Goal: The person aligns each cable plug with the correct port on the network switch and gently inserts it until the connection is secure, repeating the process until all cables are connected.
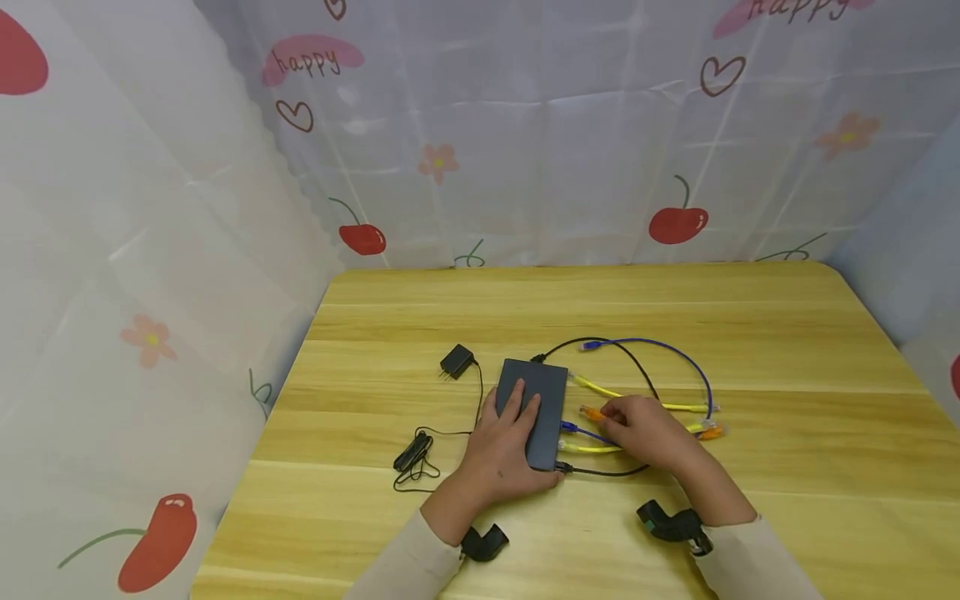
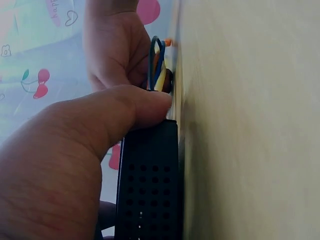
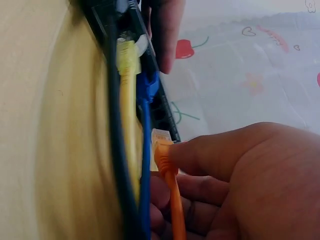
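Note:
My left hand (image 1: 498, 450) rests with spread, straight fingers on a dark flat network switch (image 1: 551, 387). Its thumb (image 2: 150, 105) presses at the near right corner, beside the vented side. Just right of the switch, my right hand (image 1: 641, 429) pinches an orange network cable (image 3: 164, 155) between thumb and fingers, close behind its clear plug. That plug faces the row of ports, a small gap apart in the head view. Yellow cables (image 1: 596, 387) and a blue cable (image 1: 572, 427) run from the switch's right side.
A black power adapter (image 1: 457, 361) and its bundled cord (image 1: 412, 452) lie left of the switch. Black cables leave the switch's far and near ends. A blue cable's loose plug (image 1: 592, 345) lies farther back. Patterned curtains surround the wooden table (image 1: 787, 350).

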`<state>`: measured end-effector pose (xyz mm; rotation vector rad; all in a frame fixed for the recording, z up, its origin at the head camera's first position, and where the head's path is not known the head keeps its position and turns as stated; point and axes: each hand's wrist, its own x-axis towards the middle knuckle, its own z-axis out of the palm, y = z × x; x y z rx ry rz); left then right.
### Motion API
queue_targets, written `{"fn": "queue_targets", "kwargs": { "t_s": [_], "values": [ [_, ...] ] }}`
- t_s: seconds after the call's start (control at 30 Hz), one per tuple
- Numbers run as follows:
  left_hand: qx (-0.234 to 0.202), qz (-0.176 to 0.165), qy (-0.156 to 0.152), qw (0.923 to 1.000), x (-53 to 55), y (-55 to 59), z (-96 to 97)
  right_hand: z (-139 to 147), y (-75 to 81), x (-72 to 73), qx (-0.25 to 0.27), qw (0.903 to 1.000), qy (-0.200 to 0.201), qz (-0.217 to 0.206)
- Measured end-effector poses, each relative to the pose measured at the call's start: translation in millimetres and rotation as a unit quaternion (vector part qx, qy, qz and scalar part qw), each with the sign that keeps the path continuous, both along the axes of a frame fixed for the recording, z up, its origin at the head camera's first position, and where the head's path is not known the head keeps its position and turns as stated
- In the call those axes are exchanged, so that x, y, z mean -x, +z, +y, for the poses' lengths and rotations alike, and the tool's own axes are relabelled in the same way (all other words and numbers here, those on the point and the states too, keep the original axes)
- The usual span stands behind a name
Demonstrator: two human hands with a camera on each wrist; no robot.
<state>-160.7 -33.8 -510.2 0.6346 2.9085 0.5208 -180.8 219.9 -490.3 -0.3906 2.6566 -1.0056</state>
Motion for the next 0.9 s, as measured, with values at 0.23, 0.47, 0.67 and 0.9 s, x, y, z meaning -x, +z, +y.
{"fn": "queue_targets", "kwargs": {
  "t_s": [0.23,0.47,0.67,0.9],
  "values": [
    [0.007,-0.004,-0.004,1.0000,-0.5,2.1,0.5,3,-0.6,1.3,0.012,0.9999,0.002,-0.004],
    [-0.006,-0.007,-0.002,1.0000,1.0,2.9,-0.4,0,-1.6,6.3,0.010,0.9995,-0.009,0.027],
    [-0.026,-0.003,-0.002,0.9997,2.6,3.8,-3.5,-8,2.5,7.8,-0.004,0.9949,-0.003,0.101],
    [-0.038,-0.004,-0.009,0.9992,2.5,4.3,-5.9,-17,3.7,7.6,-0.040,0.9890,0.005,0.142]
  ]
}}
